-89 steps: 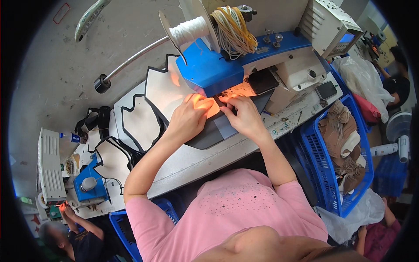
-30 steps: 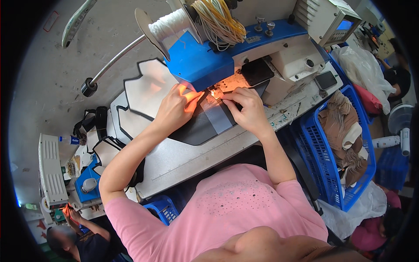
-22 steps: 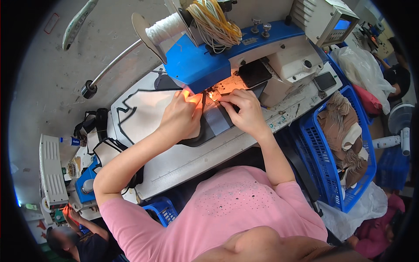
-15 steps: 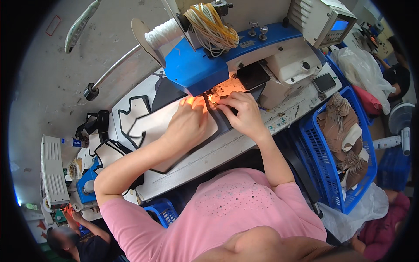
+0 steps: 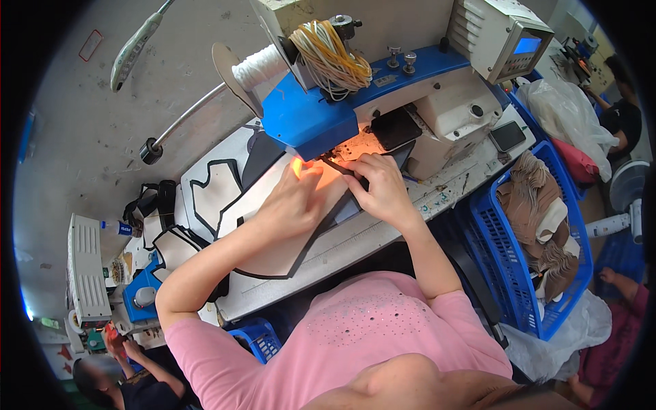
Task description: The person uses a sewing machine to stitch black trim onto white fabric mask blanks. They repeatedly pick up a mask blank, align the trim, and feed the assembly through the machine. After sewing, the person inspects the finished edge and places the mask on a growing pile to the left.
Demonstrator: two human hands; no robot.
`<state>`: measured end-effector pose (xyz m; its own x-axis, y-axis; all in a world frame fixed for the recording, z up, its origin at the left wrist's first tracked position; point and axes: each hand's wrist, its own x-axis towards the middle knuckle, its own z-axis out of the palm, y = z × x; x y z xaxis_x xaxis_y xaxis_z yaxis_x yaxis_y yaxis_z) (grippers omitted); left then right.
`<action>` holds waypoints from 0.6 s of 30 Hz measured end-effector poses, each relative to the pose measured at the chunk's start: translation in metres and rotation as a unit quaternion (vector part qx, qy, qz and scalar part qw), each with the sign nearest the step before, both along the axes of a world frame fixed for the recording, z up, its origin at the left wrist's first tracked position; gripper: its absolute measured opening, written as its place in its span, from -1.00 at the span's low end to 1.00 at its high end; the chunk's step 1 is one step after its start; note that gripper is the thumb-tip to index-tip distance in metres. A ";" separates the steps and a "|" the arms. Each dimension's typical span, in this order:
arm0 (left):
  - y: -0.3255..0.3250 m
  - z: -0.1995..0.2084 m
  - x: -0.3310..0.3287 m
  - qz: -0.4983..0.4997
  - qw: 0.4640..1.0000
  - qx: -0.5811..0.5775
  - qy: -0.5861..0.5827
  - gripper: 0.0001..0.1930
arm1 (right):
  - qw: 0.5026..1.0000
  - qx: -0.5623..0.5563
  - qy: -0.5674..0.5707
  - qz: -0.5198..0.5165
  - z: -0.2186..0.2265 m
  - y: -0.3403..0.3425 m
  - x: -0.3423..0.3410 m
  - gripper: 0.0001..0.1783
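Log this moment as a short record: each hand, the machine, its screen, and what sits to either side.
Left hand: on a large dark-edged cream piece
Right hand: fingertips at a dark strip; exact grip unclear
Machine: blue head, orange light beneath
Screen: lit blue
Left side: smaller cream piece
Right side: blue basket holding brown pieces
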<state>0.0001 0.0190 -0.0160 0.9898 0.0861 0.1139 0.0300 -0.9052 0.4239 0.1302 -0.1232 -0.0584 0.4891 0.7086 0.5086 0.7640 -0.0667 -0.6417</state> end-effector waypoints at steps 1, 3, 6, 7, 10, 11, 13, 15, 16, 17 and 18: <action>0.002 0.002 0.000 -0.008 1.000 0.000 -0.002 -0.60 | 1.000 0.011 -0.008 -0.002 -0.002 0.001 0.000 -0.83; 0.007 0.008 0.000 -0.023 0.999 0.026 0.016 -0.61 | 0.999 0.032 -0.024 -0.006 -0.007 0.002 0.001 -0.83; 0.017 0.020 0.005 -0.054 0.996 0.045 0.054 -0.66 | 0.999 0.034 -0.028 -0.013 -0.007 0.003 0.000 -0.82; 0.018 0.023 0.007 -0.045 0.995 0.048 0.079 -0.67 | 0.999 0.037 -0.030 -0.014 -0.007 0.003 0.000 -0.82; 0.024 0.026 0.007 -0.044 0.992 0.066 0.101 -0.67 | 0.998 0.043 -0.034 -0.015 -0.008 0.003 0.000 -0.83; 0.026 0.026 0.007 -0.041 0.991 0.069 0.108 -0.66 | 0.998 0.042 -0.034 -0.012 -0.009 0.003 0.000 -0.82; 0.030 0.027 0.006 -0.033 0.989 0.077 0.122 -0.66 | 0.998 0.043 -0.035 -0.009 -0.009 0.003 0.000 -0.81; 0.038 0.020 0.004 -0.051 0.991 0.095 0.085 -0.64 | 0.998 0.044 -0.039 -0.008 -0.008 0.002 0.000 -0.82; 0.042 0.017 0.005 -0.061 0.990 0.106 0.074 -0.62 | 0.998 0.044 -0.036 -0.005 -0.008 0.001 0.000 -0.82; 0.046 0.016 0.005 -0.070 0.989 0.117 0.062 -0.61 | 0.998 0.044 -0.034 -0.004 -0.008 0.001 0.001 -0.82; 0.049 0.015 0.006 -0.079 0.987 0.128 0.054 -0.60 | 0.998 0.045 -0.032 -0.002 -0.008 0.001 0.000 -0.83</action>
<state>0.0056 0.0677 -0.0007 0.9960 -0.0888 0.0053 -0.0883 -0.9793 0.1824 0.1307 -0.1222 -0.0660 0.4560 0.6575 0.5998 0.8033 -0.0140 -0.5954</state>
